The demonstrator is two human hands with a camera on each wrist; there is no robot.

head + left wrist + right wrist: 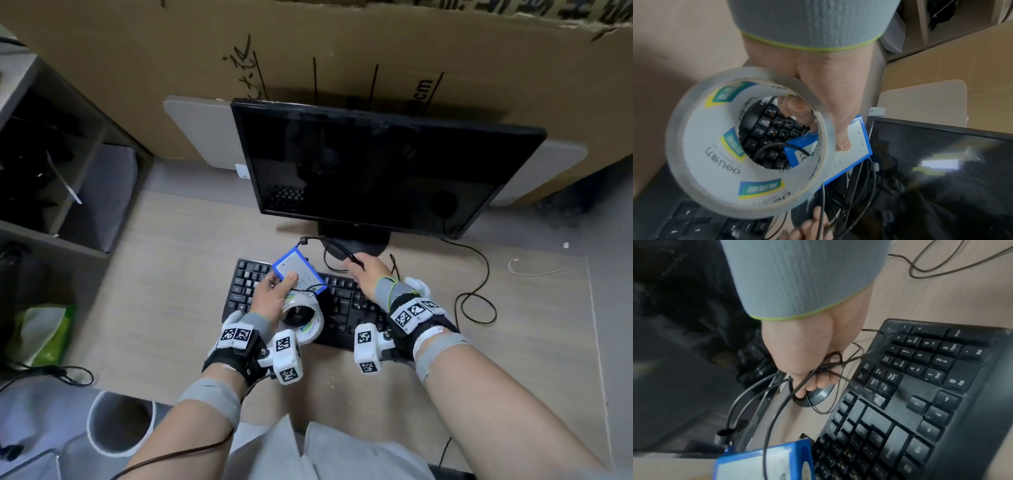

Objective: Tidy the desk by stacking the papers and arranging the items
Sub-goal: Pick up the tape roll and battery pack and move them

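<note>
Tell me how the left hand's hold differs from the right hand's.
The left hand holds two things: the tape roll, fingers through its core, and the blue card under its thumb. The right hand holds only black cords, bunched in curled fingers. Both hands are over the keyboard.

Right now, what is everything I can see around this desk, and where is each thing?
Flat black monitor: one, back of the wooden desk.
Black keyboard: one, in front of the monitor.
Blue-framed card holder: one, held over the keyboard.
Clear tape roll: one, in the same hand.
Thin black cable: one, from card holder to the other hand.
Brown cardboard sheet: one, behind the monitor.
White bin: one, lower left.
Hands: left hand holds card holder and tape; right hand grips the cable.
</note>
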